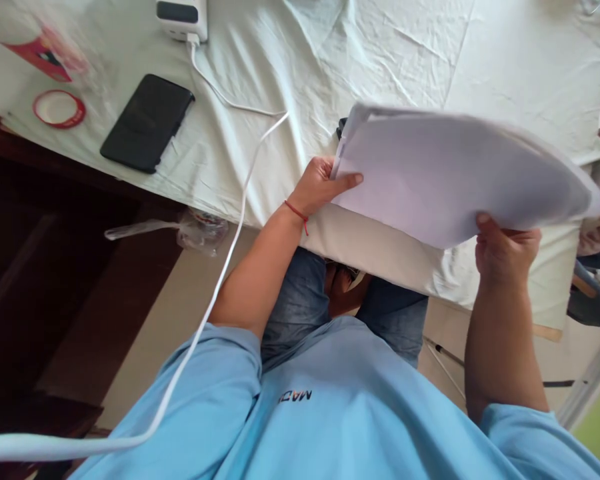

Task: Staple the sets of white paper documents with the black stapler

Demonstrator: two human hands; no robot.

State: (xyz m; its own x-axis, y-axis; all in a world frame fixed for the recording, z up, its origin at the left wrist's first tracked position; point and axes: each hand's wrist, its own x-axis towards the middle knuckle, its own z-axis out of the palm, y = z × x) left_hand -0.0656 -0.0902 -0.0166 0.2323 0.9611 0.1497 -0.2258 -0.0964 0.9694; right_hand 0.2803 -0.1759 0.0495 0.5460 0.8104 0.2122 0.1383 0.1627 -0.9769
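Note:
A thick stack of white paper sheets [455, 173] is lifted above the front edge of a table covered with a white cloth [380, 53]. My left hand [323, 183] grips the stack's left corner, thumb on top. My right hand [505, 247] holds the stack from below at its right side, thumb pressed on the underside. A small black object [342, 127] peeks out behind the stack's left corner, mostly hidden. A red string circles my left wrist.
A black phone [147, 122] lies on the cloth at the left. A red-rimmed lid [59, 109] sits farther left. A white charger block [183, 19] with a white cable [240, 173] runs off the table edge. Dark wooden furniture [55, 280] stands at the left.

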